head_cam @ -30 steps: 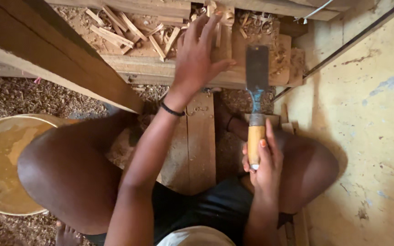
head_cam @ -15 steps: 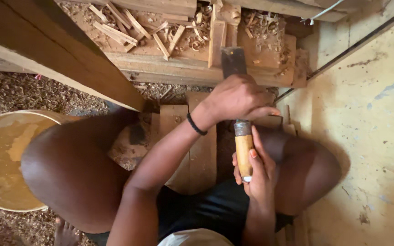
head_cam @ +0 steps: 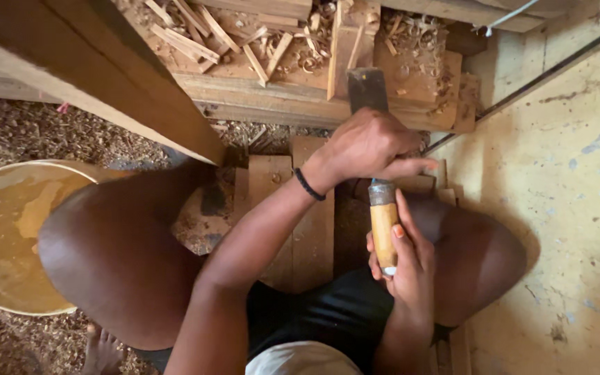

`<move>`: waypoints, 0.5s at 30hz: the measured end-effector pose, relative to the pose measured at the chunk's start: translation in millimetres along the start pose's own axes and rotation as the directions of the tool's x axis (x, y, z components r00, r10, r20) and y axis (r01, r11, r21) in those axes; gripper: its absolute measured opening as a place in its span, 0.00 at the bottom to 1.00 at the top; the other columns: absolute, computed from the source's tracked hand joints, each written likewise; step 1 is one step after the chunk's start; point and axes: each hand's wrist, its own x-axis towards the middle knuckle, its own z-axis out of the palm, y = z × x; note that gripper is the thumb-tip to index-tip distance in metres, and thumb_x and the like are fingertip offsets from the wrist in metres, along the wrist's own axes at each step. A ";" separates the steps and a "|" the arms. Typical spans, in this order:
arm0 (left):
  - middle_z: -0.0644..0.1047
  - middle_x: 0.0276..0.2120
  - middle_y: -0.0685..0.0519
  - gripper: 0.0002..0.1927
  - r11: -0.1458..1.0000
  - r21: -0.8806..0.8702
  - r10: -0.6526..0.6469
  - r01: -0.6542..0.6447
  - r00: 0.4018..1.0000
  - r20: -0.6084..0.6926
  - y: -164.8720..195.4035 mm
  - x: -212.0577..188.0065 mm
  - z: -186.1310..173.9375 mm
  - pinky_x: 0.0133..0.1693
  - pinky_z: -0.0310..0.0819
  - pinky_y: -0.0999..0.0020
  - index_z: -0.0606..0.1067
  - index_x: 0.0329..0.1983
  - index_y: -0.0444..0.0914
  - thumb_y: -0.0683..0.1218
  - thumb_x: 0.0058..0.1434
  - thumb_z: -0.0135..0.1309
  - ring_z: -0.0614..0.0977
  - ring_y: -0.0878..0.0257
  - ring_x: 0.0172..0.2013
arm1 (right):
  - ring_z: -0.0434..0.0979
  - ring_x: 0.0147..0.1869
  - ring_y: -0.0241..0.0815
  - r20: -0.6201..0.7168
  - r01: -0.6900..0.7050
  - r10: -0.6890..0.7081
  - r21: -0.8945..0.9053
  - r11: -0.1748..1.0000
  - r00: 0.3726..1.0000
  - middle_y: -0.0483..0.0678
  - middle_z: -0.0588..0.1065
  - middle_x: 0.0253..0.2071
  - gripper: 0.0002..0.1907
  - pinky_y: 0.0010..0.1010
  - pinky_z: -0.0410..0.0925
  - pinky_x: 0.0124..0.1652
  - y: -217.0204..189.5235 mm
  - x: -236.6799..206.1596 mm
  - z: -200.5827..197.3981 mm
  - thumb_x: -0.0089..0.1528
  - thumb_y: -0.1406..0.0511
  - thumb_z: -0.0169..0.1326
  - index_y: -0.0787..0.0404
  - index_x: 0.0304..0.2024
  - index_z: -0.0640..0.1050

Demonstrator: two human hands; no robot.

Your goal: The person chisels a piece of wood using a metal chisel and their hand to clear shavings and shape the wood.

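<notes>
Fingers (head_cam: pixel 411 239) of our right hand (head_cam: pixel 403 258) are wrapped tight round the chisel's yellow wooden handle (head_cam: pixel 384 235), and we hold it upright. Our left hand (head_cam: pixel 369 146) is clamped over the chisel (head_cam: pixel 376 173) higher up, fingers folded together across the metal just above the handle, so only the top of the dark blade (head_cam: pixel 367 90) shows beyond it. Below the blade, between our knees, lies a plank (head_cam: pixel 312 222). Left of the chisel stands a yellow bucket (head_cam: pixel 8 239) on wood shavings (head_cam: pixel 43 132). Beyond the blade, wood scraps (head_cam: pixel 244 38) lie heaped.
</notes>
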 end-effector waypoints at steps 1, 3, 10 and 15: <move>0.73 0.16 0.47 0.26 1.000 -0.022 -0.014 0.014 1.000 0.003 -0.8 0.5 0.3 0.27 0.73 0.54 0.75 0.20 0.39 0.61 0.65 0.59 0.79 0.48 0.21 | 0.67 0.18 0.37 -0.008 -0.010 0.010 -0.001 1.000 1.000 0.57 0.73 0.30 0.38 0.24 0.63 0.17 -1.6 -0.4 -0.2 0.69 0.55 0.47 0.62 0.77 0.57; 0.73 0.16 0.47 0.26 0.998 -0.053 -0.033 0.033 0.999 0.003 -2.2 0.8 0.0 0.27 0.72 0.54 0.75 0.19 0.39 0.61 0.65 0.59 0.79 0.49 0.20 | 0.68 0.20 0.37 -0.011 -0.017 0.017 0.020 1.000 1.000 0.57 0.73 0.30 0.38 0.24 0.64 0.18 -2.7 -0.1 2.6 0.68 0.55 0.48 0.61 0.77 0.56; 0.72 0.13 0.46 0.28 0.998 -0.028 -0.049 0.050 0.999 0.012 -9.9 1.2 -4.0 0.24 0.69 0.54 0.75 0.16 0.39 0.62 0.65 0.59 0.76 0.48 0.17 | 0.67 0.19 0.36 -0.015 0.019 -0.019 -0.018 1.000 1.000 0.55 0.72 0.30 0.38 0.24 0.63 0.17 -1.9 3.0 16.5 0.69 0.53 0.48 0.61 0.78 0.56; 0.73 0.14 0.48 0.29 1.000 -0.009 -0.004 0.004 1.000 0.029 -22.5 4.7 -0.9 0.23 0.69 0.54 0.75 0.17 0.40 0.63 0.65 0.58 0.75 0.48 0.16 | 0.68 0.17 0.37 -0.047 -0.041 0.037 -0.086 0.995 0.998 0.54 0.72 0.29 0.37 0.23 0.60 0.15 -4.8 8.1 25.2 0.69 0.53 0.45 0.56 0.78 0.54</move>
